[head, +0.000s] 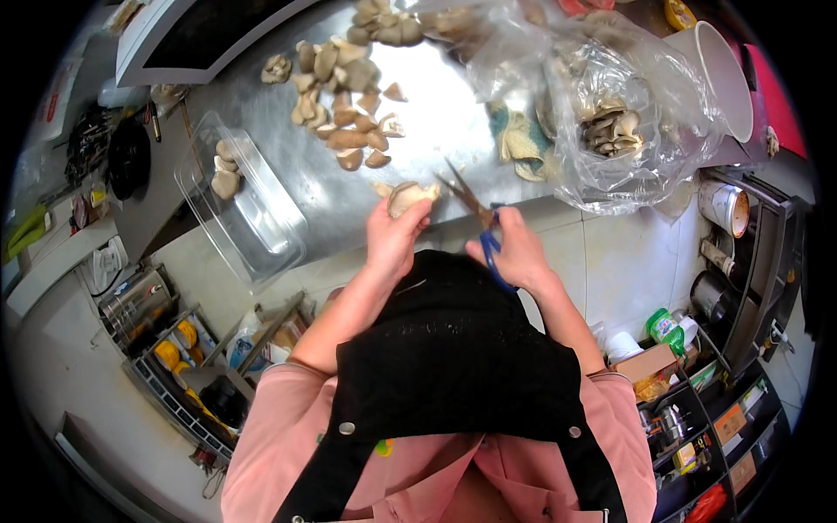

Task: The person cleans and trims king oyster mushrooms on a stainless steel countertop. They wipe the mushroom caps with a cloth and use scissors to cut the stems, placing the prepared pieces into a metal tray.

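Note:
My left hand (pixel 394 238) grips an oyster mushroom (pixel 409 198) at the front edge of the steel table (pixel 274 140). To its right, my right hand (pixel 513 252) holds scissors (pixel 482 212) with blue handles, their blades parted and pointing up and left towards the mushroom. Beyond my left hand lie cut brown mushroom pieces (pixel 348 138) and larger oyster mushrooms (pixel 340 62). A clear plastic tub (pixel 261 196) at the left holds a few mushrooms (pixel 225 176). On the right, an open clear plastic bag (pixel 673 157) contains a cluster of oyster mushrooms (pixel 613 127).
A green and cream cloth (pixel 521 144) lies between the scissors and the bag. A white bucket (pixel 719 78) lies tilted behind the bag. Shelving (pixel 762 261) with pots stands at the right. A steel canister (pixel 137 304) is at the lower left.

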A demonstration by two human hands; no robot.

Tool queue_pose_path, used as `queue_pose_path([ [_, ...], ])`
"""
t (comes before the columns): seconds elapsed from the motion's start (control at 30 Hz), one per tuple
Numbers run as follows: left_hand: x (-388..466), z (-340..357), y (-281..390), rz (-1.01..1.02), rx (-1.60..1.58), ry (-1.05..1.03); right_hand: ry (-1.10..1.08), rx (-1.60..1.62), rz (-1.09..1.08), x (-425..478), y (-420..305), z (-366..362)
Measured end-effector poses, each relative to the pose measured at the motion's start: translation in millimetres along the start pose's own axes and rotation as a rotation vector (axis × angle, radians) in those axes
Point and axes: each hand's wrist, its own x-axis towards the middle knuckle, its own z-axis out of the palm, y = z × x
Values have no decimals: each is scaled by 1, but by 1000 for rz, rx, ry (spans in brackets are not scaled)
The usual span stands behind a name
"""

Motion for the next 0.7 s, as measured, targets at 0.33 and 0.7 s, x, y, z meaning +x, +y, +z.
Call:
queue_pose_path([
  [0.33,-3,-1,-2,-12,-39,-41,-71,57,18,2,8,9],
  [0.7,-4,-2,1,-44,-122,-103,-45,4,-76,-3,-1,-2],
])
